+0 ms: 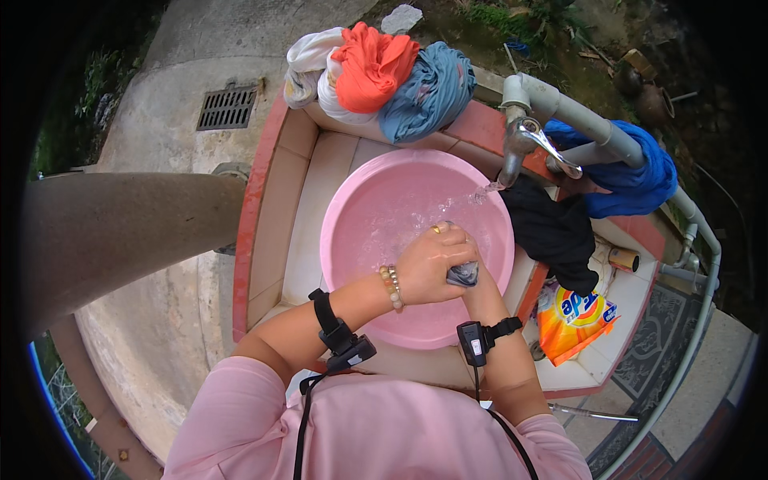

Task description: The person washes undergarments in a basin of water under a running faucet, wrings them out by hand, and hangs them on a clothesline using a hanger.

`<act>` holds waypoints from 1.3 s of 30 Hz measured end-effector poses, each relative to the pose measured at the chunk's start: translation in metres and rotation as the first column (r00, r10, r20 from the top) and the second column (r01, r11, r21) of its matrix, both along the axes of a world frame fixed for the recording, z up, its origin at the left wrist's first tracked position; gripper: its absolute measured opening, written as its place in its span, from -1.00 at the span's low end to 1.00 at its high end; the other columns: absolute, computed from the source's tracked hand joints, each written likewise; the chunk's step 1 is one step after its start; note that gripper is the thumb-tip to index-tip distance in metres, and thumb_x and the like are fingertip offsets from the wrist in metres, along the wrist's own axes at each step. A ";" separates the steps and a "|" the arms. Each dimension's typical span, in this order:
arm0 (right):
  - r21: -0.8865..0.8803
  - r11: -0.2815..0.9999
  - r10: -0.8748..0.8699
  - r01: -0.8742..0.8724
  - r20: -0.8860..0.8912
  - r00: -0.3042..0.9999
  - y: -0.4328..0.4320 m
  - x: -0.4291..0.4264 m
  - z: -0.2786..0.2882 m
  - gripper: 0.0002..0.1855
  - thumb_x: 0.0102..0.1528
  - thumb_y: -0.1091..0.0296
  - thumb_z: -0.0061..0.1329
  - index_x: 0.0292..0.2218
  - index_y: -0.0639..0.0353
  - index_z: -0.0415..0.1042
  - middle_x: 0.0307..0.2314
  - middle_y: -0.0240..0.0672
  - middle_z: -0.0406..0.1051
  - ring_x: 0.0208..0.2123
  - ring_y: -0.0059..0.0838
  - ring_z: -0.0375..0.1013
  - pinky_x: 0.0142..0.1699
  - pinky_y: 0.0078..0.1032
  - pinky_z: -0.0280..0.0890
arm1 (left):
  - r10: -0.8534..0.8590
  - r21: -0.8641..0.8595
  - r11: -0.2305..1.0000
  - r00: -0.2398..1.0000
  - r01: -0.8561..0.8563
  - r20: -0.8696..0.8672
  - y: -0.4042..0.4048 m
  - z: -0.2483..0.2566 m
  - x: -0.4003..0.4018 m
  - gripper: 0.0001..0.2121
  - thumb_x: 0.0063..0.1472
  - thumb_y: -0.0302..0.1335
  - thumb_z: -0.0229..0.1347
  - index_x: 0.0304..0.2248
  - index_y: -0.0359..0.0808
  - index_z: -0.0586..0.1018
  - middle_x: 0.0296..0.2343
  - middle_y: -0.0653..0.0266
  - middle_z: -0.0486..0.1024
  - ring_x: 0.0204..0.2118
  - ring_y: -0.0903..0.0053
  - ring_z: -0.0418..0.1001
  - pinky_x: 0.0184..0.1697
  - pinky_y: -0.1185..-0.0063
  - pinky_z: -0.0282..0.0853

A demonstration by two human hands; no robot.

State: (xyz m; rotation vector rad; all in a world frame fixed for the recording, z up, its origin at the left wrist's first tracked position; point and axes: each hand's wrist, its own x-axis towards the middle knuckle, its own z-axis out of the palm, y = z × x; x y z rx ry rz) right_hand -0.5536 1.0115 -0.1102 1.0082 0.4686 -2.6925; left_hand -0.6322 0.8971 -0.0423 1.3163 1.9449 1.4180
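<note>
Over a pink plastic basin (347, 240) of water, my left hand (431, 264) closes around a wad of grey wet cloth (462, 275). My right hand (481, 281) meets it from the other side, its fingers largely hidden behind the left one. Both hands seem to squeeze the same cloth. From a metal lever tap (512, 150) at the upper right, water (489, 189) runs into the basin, rippling the surface.
The basin sits in a tiled sink (294, 240) with red edges. White (309, 78), orange (375, 69) and blue-grey clothes (429, 93) lie bunched on the far ledge. Right are black cloth (555, 231), blue cloth (645, 174) over grey pipe (582, 126) and an orange detergent bag (570, 330).
</note>
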 end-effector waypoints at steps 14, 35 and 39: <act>0.818 0.479 -0.134 -0.318 0.427 0.894 -0.005 0.008 -0.118 -0.72 -0.14 0.28 -0.03 -0.40 0.30 0.38 -0.49 -0.24 0.37 -0.44 -0.35 0.36 -0.32 -0.47 0.25 | 0.600 -0.597 0.798 0.213 -0.087 0.771 -0.026 -0.103 0.013 -0.74 -0.01 -0.22 0.08 -0.41 -0.22 0.43 -0.56 0.29 0.37 -0.57 0.49 0.25 -0.48 0.57 0.16; 0.963 0.188 -0.040 0.192 -0.188 0.981 -0.055 -0.018 0.059 -0.84 -0.14 0.41 0.00 -0.51 0.25 0.29 -0.56 -0.37 0.29 -0.47 -0.53 0.30 -0.38 -0.58 0.22 | -0.017 -0.209 0.809 -0.377 -0.550 0.926 -0.022 -0.039 -0.029 -0.79 -0.01 -0.37 0.00 -0.40 -0.32 0.41 -0.46 0.18 0.43 -0.41 0.41 0.43 -0.28 0.45 0.38; 0.637 0.721 -0.322 0.272 -0.040 0.946 -0.049 -0.018 0.058 -0.92 -0.05 0.44 -0.09 -0.45 0.19 0.29 -0.51 -0.43 0.29 -0.48 -0.62 0.27 -0.31 -0.60 0.19 | 0.245 -0.204 0.813 0.003 -0.546 0.970 -0.017 -0.018 -0.025 -0.94 -0.03 -0.51 -0.05 -0.50 -0.29 0.37 -0.57 0.32 0.38 -0.53 0.54 0.39 -0.44 0.57 0.35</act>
